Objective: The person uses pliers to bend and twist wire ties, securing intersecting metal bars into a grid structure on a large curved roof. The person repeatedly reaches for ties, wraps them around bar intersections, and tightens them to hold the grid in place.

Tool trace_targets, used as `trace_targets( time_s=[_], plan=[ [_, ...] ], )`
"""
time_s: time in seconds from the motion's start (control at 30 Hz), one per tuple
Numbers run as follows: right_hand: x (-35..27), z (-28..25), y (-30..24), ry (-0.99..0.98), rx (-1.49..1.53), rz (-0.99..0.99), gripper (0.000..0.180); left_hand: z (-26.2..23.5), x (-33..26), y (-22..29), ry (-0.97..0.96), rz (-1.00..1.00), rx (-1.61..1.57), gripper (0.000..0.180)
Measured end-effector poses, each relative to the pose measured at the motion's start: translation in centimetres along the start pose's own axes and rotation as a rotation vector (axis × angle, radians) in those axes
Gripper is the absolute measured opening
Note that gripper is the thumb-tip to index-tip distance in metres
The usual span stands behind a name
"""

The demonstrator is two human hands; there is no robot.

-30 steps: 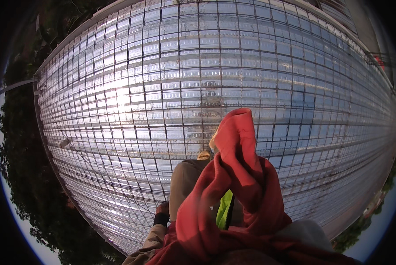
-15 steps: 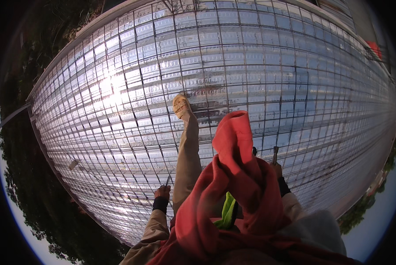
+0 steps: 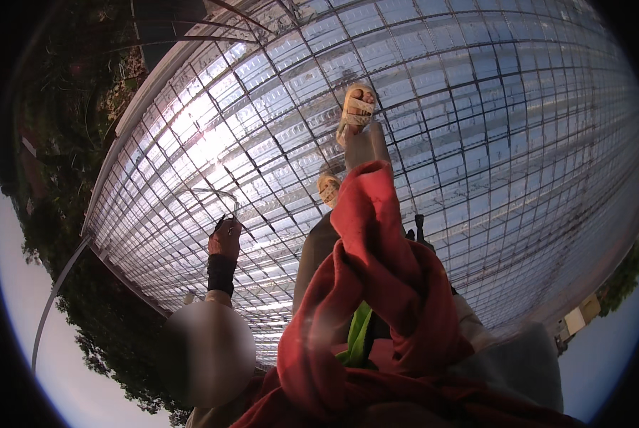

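Note:
My left hand (image 3: 224, 239) reaches out over a grid of steel rebar (image 3: 284, 146), its fingers closed around thin wire (image 3: 226, 194) that curves up and to the left. A dark band circles that wrist, and a blurred patch covers part of the forearm. Close by my body, a dark tool (image 3: 420, 227) sticks up at the right of a hanging red cloth (image 3: 373, 214). My right hand is mostly hidden there behind the cloth, beside the tool's lower end. Both my feet, in tan strapped sandals (image 3: 359, 105), stand on the grid.
Shiny ribbed metal decking (image 3: 476, 164) lies beneath the rebar. At the left, the deck's edge (image 3: 112, 153) drops toward trees (image 3: 105, 349). A curved pole (image 3: 52, 303) rises by that edge. Reddish bars (image 3: 212, 39) cross the far left corner.
My left hand has moved forward and left, with the wire now showing. My feet have shifted forward, and the view has turned. The dark tool sits closer to the red cloth.

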State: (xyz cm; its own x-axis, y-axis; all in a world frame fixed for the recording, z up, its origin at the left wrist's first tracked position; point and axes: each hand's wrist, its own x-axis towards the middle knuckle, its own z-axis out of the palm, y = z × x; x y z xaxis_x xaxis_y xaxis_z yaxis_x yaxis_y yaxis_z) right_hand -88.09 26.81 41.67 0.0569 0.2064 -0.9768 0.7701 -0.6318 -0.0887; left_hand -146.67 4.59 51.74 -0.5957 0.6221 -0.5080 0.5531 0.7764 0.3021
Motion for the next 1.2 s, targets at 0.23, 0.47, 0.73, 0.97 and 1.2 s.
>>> trace_targets(
  time_s=[0.23,0.47,0.73,0.97,1.2],
  plan=[
    [15.0,0.1,-14.8,0.239,-0.385,-0.341,0.036,-4.2,19.7,25.1,-0.160,0.481,-0.297,0.013],
    [20.6,-3.6,-31.5,0.493,-0.283,-0.551,0.026,0.7,32.7,40.7,-0.364,0.938,-0.198,0.020],
    [26.8,-4.0,-34.1,0.662,-0.319,-0.391,0.038,10.8,43.6,43.9,0.112,1.470,0.074,0.012],
    [33.8,-0.3,-35.3,0.852,-0.515,-0.293,0.051,20.7,54.1,31.7,-0.003,1.190,0.430,0.036],
    [37.6,4.4,-33.8,1.104,-0.354,-0.494,0.052,24.5,55.2,23.4,-0.074,1.087,0.171,0.021]
  ],
)
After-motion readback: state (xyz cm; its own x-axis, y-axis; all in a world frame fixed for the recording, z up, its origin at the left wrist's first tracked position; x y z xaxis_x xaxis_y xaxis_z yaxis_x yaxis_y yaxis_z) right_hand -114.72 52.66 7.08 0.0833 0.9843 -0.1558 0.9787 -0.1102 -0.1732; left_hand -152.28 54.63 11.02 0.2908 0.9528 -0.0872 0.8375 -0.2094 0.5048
